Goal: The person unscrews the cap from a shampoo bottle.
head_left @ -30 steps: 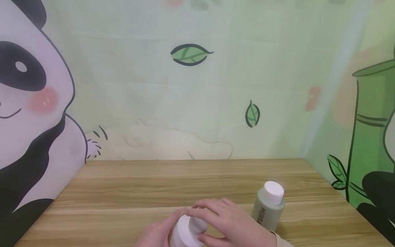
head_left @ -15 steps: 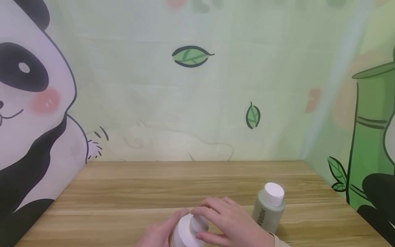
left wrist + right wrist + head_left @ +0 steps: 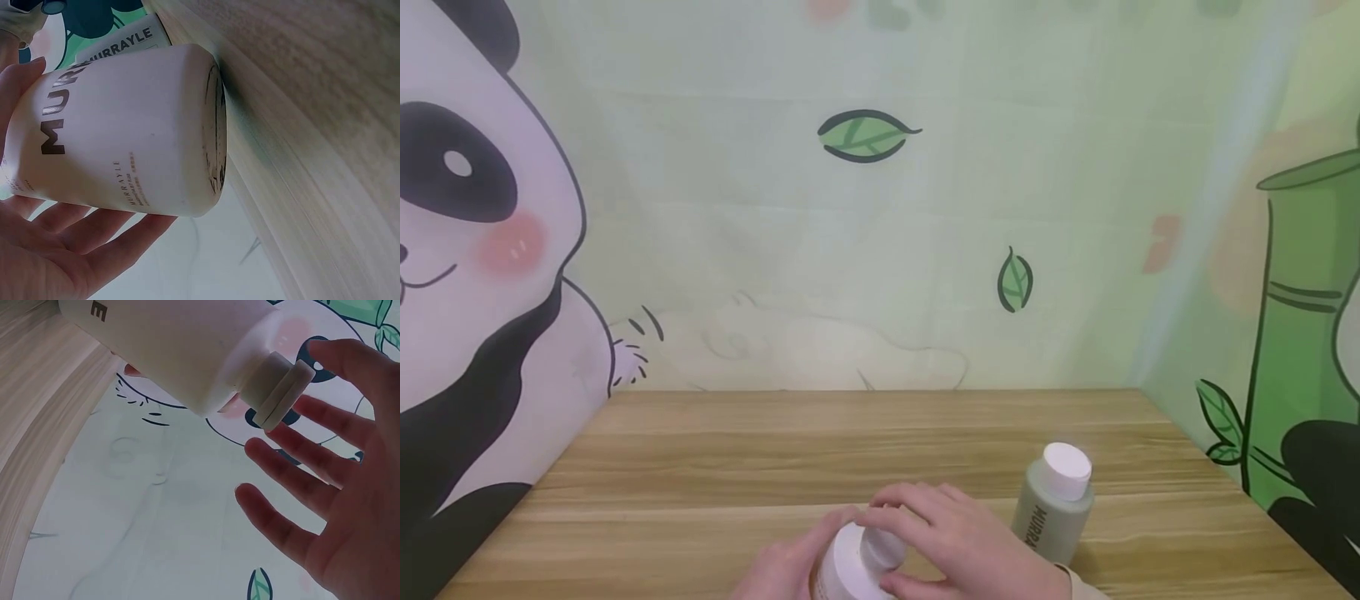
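Observation:
A white bottle [image 3: 844,567] with MURRAYLE lettering stands at the front of the table, cut off by the head view's lower edge. My left hand [image 3: 778,567] grips its side; in the left wrist view the fingers [image 3: 112,250] curl under the bottle [image 3: 125,131] and the thumb lies near its shoulder. At the round white cap [image 3: 883,548] is my right hand [image 3: 973,542], thumb and index finger at opposite edges, pinching it. In the right wrist view the thumb meets the cap's [image 3: 275,394] rim while the other fingers spread out beside it.
A grey-green bottle [image 3: 1051,525] with a white cap stands upright on the wooden table [image 3: 850,442], right of my right hand and partly behind it. Behind the table hangs a cloth backdrop [image 3: 925,225] printed with pandas, leaves and bamboo.
The right index finger and thumb shift slightly around the cap, one way and then back. My left hand and both bottles stay in place; the head view tilts a little.

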`<state>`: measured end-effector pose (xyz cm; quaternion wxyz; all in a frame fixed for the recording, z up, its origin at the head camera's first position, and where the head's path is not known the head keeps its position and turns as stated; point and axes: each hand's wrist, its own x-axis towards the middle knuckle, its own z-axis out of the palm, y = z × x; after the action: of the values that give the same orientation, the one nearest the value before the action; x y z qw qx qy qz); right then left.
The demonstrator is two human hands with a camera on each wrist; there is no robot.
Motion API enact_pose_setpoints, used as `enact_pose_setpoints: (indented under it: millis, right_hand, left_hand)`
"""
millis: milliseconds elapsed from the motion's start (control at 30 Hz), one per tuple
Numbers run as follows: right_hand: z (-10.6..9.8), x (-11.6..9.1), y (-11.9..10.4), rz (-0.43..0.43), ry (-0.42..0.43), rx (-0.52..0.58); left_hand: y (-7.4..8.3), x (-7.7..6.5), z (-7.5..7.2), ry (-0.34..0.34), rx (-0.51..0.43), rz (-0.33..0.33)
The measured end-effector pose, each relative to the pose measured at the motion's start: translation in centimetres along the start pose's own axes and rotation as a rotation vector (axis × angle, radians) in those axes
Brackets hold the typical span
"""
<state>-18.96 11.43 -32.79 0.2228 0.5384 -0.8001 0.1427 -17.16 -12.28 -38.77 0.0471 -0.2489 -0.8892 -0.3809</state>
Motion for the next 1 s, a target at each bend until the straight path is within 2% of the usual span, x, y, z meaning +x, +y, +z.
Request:
enact_pose_setpoints:
  millis: [233, 500, 800, 1000]
  right_hand:
    - [0.03, -0.04, -0.07, 0.082, 0.05, -0.083]
    - [0.12, -0.06, -0.24, 0.147, 0.027, -0.041]
    - [0.42, 0.06, -0.12, 0.049, 0.094, -0.091]
    - [0.37, 0.09, -0.11, -0.015, 0.063, -0.062]
  left_hand:
    - [0.0, -0.05, -0.11, -0.011, -0.01, -0.003]
    - [-0.08, 0.08, -0.23, -0.048, -0.042, -0.031]
    - [0.1, 0.11, -0.11, -0.016, -0.007, -0.027]
    - [0.09, 0.02, -0.21, -0.039, -0.052, -0.029]
